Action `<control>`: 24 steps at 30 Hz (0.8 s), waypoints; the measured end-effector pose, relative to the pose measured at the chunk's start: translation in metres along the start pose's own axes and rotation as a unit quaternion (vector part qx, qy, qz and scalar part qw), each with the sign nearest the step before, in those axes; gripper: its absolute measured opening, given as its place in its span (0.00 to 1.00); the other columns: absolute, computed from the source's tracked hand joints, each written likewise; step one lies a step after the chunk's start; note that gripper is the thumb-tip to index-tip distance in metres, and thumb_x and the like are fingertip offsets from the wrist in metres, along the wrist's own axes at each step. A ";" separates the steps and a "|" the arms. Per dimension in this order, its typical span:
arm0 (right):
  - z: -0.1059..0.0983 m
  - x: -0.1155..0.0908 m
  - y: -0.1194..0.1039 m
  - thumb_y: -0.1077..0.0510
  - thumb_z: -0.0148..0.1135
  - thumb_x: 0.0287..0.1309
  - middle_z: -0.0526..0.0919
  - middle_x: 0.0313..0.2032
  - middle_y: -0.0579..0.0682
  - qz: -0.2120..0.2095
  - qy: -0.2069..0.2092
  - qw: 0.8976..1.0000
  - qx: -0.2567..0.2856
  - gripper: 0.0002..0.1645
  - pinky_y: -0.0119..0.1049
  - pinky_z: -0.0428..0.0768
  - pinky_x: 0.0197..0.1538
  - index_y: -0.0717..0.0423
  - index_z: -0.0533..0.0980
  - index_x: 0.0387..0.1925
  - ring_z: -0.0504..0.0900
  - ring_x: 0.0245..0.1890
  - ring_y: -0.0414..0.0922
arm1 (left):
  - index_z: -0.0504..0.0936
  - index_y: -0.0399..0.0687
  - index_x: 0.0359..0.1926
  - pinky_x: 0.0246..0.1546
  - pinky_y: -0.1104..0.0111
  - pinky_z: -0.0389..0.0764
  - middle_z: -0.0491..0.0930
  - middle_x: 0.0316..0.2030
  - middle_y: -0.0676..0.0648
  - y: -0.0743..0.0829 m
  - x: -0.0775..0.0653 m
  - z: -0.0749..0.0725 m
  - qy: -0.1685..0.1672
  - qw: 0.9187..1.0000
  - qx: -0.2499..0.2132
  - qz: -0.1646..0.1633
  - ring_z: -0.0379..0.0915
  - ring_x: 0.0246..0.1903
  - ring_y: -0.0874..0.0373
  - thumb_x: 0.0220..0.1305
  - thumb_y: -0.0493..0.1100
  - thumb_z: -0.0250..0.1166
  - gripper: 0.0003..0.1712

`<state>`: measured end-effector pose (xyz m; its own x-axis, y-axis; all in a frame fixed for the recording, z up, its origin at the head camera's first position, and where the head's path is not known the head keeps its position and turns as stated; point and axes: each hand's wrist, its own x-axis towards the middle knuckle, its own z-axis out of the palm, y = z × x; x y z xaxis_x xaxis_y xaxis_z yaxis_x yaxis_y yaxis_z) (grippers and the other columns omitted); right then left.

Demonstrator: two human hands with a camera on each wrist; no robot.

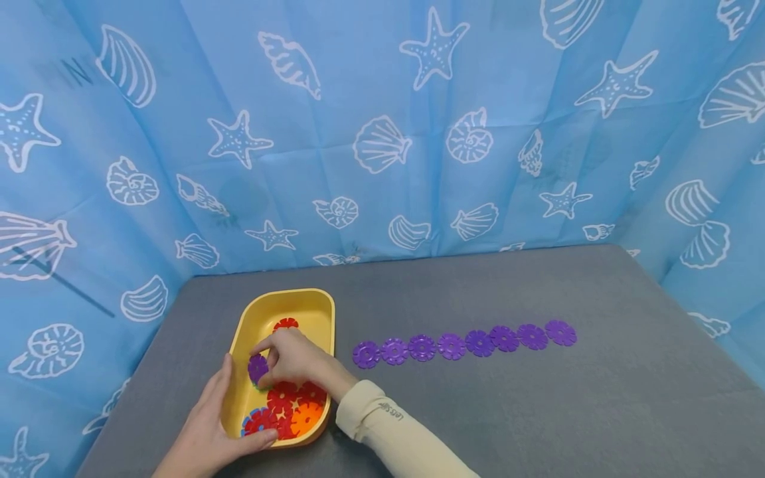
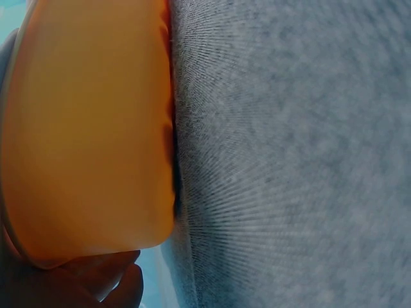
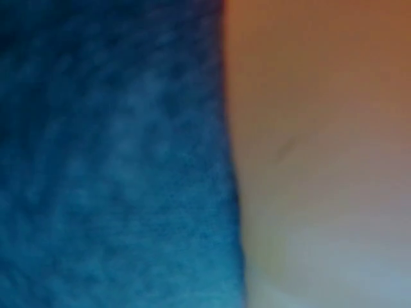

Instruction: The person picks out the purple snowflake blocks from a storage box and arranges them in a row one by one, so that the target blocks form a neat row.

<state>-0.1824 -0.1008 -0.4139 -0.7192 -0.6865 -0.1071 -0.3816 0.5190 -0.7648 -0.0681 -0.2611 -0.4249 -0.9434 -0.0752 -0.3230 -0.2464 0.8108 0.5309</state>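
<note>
A yellow tray (image 1: 263, 312) sits on the grey table at the left and holds red, orange, blue and purple toothed discs. My right hand (image 1: 289, 358) reaches into it and pinches a purple disc (image 1: 257, 367). At the tray's near left corner my left hand (image 1: 209, 425) grips the rim, thumb over the edge. The left wrist view shows the tray's orange-looking outer wall (image 2: 90, 128) against the table, with my fingers (image 2: 96, 279) below it. The right wrist view is a blur of blue and orange.
A row of several purple discs (image 1: 463, 344) lies on the grey table (image 1: 538, 411) to the right of the tray. Blue curtains printed with shells and starfish (image 1: 382, 126) close off the back and both sides.
</note>
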 end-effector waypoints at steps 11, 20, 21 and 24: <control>-0.012 -0.010 -0.002 0.57 0.78 0.53 0.87 0.31 0.43 -0.083 0.051 0.990 0.101 0.30 0.21 0.82 0.32 0.47 0.83 0.60 0.80 0.25 0.27 | 0.20 0.52 0.80 0.57 0.45 0.83 0.44 0.78 0.30 0.002 -0.001 0.000 0.002 1.000 -0.001 -0.003 0.57 0.69 0.29 0.48 0.74 0.73 0.84; -0.023 -0.029 0.009 0.57 0.79 0.53 0.85 0.27 0.44 -0.088 0.033 0.982 0.162 0.29 0.23 0.85 0.36 0.50 0.83 0.58 0.83 0.26 0.29 | 0.22 0.51 0.81 0.54 0.48 0.86 0.45 0.78 0.31 0.001 -0.001 0.002 0.005 1.000 -0.010 -0.006 0.60 0.68 0.32 0.46 0.74 0.74 0.84; -0.025 -0.031 0.010 0.57 0.79 0.53 0.85 0.27 0.44 -0.087 0.032 0.981 0.169 0.29 0.24 0.85 0.36 0.50 0.83 0.59 0.83 0.26 0.29 | 0.22 0.51 0.81 0.54 0.49 0.86 0.45 0.77 0.31 0.001 -0.001 0.002 0.006 1.000 -0.012 -0.007 0.61 0.67 0.33 0.46 0.74 0.74 0.84; -0.032 -0.039 0.014 0.58 0.79 0.52 0.84 0.26 0.44 -0.080 0.029 0.979 0.188 0.30 0.26 0.86 0.36 0.51 0.83 0.59 0.84 0.25 0.32 | 0.22 0.52 0.81 0.51 0.52 0.87 0.46 0.77 0.32 0.002 -0.001 0.001 0.006 1.000 -0.021 -0.016 0.63 0.66 0.35 0.44 0.74 0.75 0.85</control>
<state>-0.1785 -0.0499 -0.4001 -0.7031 -0.7086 0.0605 -0.2596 0.1765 -0.9495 -0.0672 -0.2586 -0.4246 -0.9372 -0.1084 -0.3314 -0.2859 0.7831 0.5524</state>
